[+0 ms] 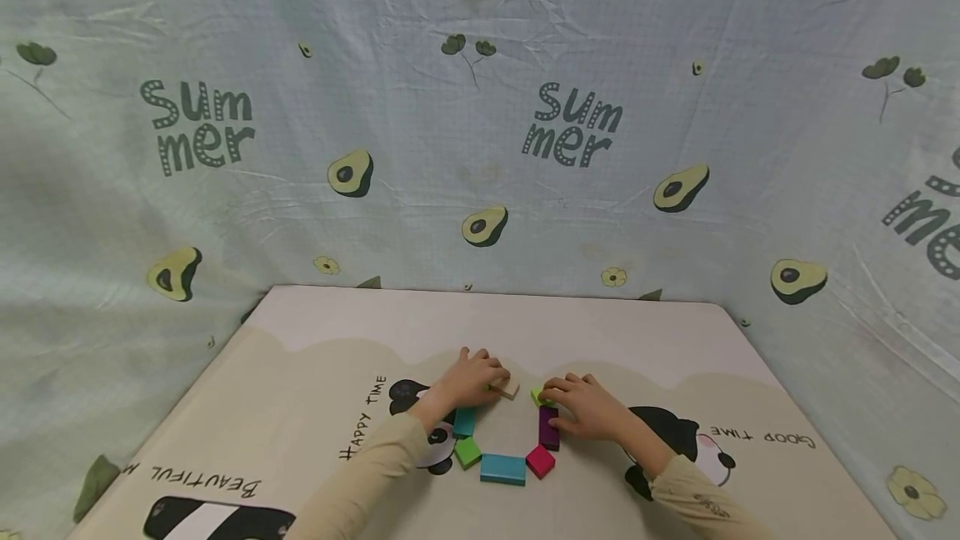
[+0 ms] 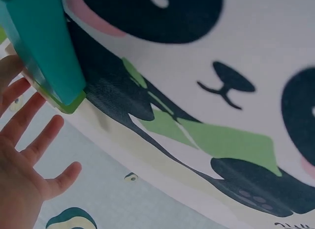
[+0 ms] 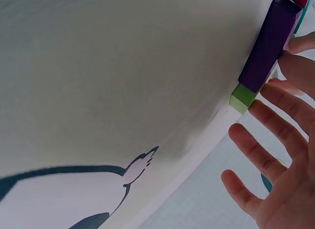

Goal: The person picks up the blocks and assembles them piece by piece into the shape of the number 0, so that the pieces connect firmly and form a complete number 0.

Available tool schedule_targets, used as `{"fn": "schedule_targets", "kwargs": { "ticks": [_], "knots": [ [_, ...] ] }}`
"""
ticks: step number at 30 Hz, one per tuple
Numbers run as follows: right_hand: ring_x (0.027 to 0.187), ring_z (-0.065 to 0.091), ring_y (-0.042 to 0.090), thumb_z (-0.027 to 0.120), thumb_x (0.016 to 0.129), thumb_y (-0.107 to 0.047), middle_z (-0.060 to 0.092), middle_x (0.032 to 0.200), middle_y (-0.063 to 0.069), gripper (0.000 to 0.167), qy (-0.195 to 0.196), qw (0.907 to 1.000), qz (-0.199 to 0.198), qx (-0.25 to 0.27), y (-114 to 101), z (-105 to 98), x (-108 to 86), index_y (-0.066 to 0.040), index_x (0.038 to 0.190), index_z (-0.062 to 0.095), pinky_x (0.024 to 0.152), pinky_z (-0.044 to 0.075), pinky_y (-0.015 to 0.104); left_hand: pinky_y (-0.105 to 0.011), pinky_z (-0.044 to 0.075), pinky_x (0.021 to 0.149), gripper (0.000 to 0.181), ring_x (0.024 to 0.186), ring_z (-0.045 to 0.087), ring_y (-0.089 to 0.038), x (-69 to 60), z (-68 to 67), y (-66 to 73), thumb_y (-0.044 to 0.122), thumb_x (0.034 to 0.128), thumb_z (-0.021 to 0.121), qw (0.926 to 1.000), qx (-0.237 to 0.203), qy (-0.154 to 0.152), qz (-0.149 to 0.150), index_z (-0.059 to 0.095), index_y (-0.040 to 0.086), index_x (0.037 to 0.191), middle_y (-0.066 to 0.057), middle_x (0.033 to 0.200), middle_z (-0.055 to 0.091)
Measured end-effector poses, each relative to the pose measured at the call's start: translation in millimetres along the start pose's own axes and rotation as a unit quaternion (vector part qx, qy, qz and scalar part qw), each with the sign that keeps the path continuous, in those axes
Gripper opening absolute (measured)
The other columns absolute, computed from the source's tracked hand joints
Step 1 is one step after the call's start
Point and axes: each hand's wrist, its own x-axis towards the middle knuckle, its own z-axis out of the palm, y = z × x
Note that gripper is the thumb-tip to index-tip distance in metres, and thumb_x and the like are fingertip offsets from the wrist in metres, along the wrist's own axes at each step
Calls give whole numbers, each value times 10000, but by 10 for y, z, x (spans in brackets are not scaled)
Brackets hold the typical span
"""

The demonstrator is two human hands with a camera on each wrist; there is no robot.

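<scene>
My left hand [image 1: 474,379] is at the far left of a ring of blocks, pinching a plain wooden block [image 1: 507,387]. Its other fingers spread apart in the left wrist view, where a teal block [image 2: 47,47] hides part of the grip. On the ring's right side, my right hand [image 1: 585,407] touches a purple block [image 1: 549,429] with its thumb. Its forefingers reach a small green block [image 3: 242,98] adjoining the purple one, and the remaining fingers are extended.
Nearer me, the ring continues with a green block [image 1: 467,452], a wide blue block [image 1: 502,469] and a red block [image 1: 540,461]. They lie on a panda-printed tabletop [image 1: 337,415]. An avocado-patterned cloth [image 1: 420,215] hangs behind the table's far edge.
</scene>
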Motion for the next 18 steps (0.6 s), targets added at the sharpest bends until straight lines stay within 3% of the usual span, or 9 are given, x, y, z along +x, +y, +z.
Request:
{"fn": "schedule_targets", "kwargs": {
  "ticks": [18],
  "knots": [
    [995, 507, 196, 626, 808, -315, 564, 1137, 13, 341, -17, 9999, 78, 84, -11, -2, 4, -169, 1113, 581, 789, 408, 430, -523, 381, 854, 226, 945, 524, -178, 34, 14, 4, 243, 798, 650, 10000, 29, 43, -81, 638, 210, 1020, 11, 982, 631]
  ]
}}
